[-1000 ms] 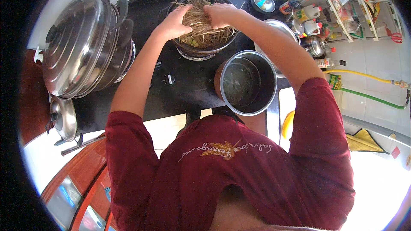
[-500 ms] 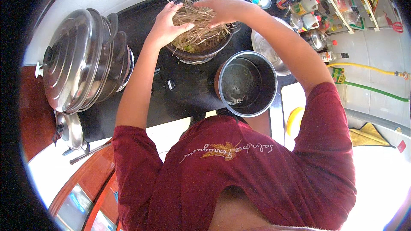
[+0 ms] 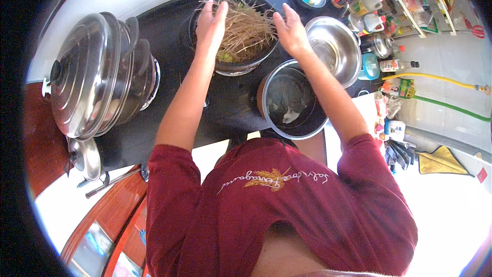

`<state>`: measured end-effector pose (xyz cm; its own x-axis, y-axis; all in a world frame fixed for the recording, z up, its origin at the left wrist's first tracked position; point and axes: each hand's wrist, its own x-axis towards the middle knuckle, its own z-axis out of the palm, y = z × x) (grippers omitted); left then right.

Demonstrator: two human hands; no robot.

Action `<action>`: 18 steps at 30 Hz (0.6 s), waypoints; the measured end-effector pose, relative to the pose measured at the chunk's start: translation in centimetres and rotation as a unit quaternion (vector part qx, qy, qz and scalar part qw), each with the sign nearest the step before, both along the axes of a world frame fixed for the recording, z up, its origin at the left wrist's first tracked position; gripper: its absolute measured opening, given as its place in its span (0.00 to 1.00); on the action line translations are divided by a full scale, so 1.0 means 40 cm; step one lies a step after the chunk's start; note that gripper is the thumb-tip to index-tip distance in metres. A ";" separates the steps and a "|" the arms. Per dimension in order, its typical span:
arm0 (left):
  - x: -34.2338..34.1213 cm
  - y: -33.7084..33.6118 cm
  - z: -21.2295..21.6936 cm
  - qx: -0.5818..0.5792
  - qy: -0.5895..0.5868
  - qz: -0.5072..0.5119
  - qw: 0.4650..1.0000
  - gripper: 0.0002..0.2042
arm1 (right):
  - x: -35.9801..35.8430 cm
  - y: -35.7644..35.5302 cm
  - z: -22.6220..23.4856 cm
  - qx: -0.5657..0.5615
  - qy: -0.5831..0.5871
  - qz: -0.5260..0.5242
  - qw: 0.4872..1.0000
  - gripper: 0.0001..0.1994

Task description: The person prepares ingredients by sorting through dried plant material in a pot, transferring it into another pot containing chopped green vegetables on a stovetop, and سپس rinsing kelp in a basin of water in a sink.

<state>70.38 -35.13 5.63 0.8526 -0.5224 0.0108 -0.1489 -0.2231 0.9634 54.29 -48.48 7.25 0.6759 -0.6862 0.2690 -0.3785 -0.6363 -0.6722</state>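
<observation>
Two open hands flank a heap of dry noodles in a dark pan on a black stove.

At far left a big steel lidded pot (image 3: 97,74) stands on the stove (image 3: 225,107), with a small steel lid (image 3: 86,158) below it at the counter edge. The left hand (image 3: 211,20) is flat, fingers together and extended, its palm against the left side of the noodles (image 3: 247,28); it grips nothing. The noodles are piled in the pan (image 3: 241,64) at the stove's far edge, strands sticking up past the rim. The right hand (image 3: 289,30) is open with fingers slightly spread, at the heap's right side, touching or just beside the strands. Below it stands an open steel pot (image 3: 292,100), and further right a steel bowl (image 3: 333,46), then bottles (image 3: 371,13).
</observation>
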 end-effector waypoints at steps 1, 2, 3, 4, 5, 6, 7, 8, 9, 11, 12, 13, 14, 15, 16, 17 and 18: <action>0.003 0.013 -0.006 0.041 -0.061 0.000 0.997 0.33 | 0.027 0.039 -0.018 -0.004 -0.017 0.006 1.000 0.28; -0.011 0.006 -0.007 0.085 -0.123 0.013 0.989 0.29 | 0.043 0.069 -0.031 -0.035 -0.005 0.001 0.999 0.27; -0.021 0.000 -0.005 0.095 -0.210 0.026 0.973 0.23 | 0.063 0.085 -0.045 -0.065 0.007 0.007 0.998 0.27; -0.032 -0.011 -0.011 0.109 -0.291 0.034 0.950 0.19 | 0.074 0.093 -0.063 -0.094 0.020 0.014 0.995 0.26; -0.036 -0.023 -0.018 0.166 -0.327 0.013 0.930 0.16 | 0.085 0.097 -0.078 -0.115 0.014 0.019 0.993 0.25; -0.055 -0.029 -0.025 0.195 -0.366 0.021 0.910 0.15 | 0.093 0.105 -0.090 -0.140 0.050 0.012 0.989 0.24; -0.066 -0.034 -0.044 0.225 -0.389 0.044 0.892 0.15 | 0.098 0.118 -0.091 -0.145 0.071 0.008 0.987 0.24; -0.067 -0.032 -0.066 0.204 -0.385 0.080 0.897 0.17 | 0.104 0.128 -0.086 -0.154 0.092 0.005 0.984 0.25; -0.066 -0.026 -0.063 0.210 -0.356 0.067 0.908 0.18 | 0.104 0.120 -0.084 -0.144 0.090 0.030 0.985 0.25; -0.069 -0.023 -0.049 0.232 -0.312 0.037 0.921 0.20 | 0.095 0.080 -0.084 -0.116 0.077 0.077 0.987 0.26; -0.071 -0.020 -0.043 0.230 -0.300 0.026 0.926 0.21 | 0.085 0.068 -0.050 -0.078 0.089 0.115 0.986 0.26; -0.076 -0.018 -0.031 0.223 -0.280 0.013 0.934 0.23 | 0.075 0.047 -0.039 -0.080 0.100 0.123 0.984 0.25; -0.078 -0.020 -0.029 0.227 -0.288 0.026 0.930 0.24 | 0.069 0.034 -0.030 -0.083 0.112 0.132 0.982 0.25; -0.083 -0.008 -0.015 0.204 -0.290 0.040 0.934 0.24 | 0.061 0.041 -0.001 -0.091 0.122 0.130 0.980 0.24; -0.096 0.006 0.009 0.180 -0.292 0.052 0.938 0.24 | 0.051 0.047 0.035 -0.100 0.133 0.127 0.978 0.24; -0.105 0.027 0.033 0.158 -0.300 0.085 0.937 0.23 | 0.045 0.039 0.057 -0.108 0.148 0.132 0.974 0.22; -0.103 0.046 0.042 0.130 -0.290 0.087 0.944 0.23 | 0.042 0.034 0.079 -0.114 0.155 0.140 0.971 0.21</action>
<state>66.26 -33.29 7.32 0.8157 -0.4246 0.3929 -0.5741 -0.5112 0.6396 55.98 -47.11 10.41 0.9006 -0.4097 0.1454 -0.3307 -0.8627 -0.3825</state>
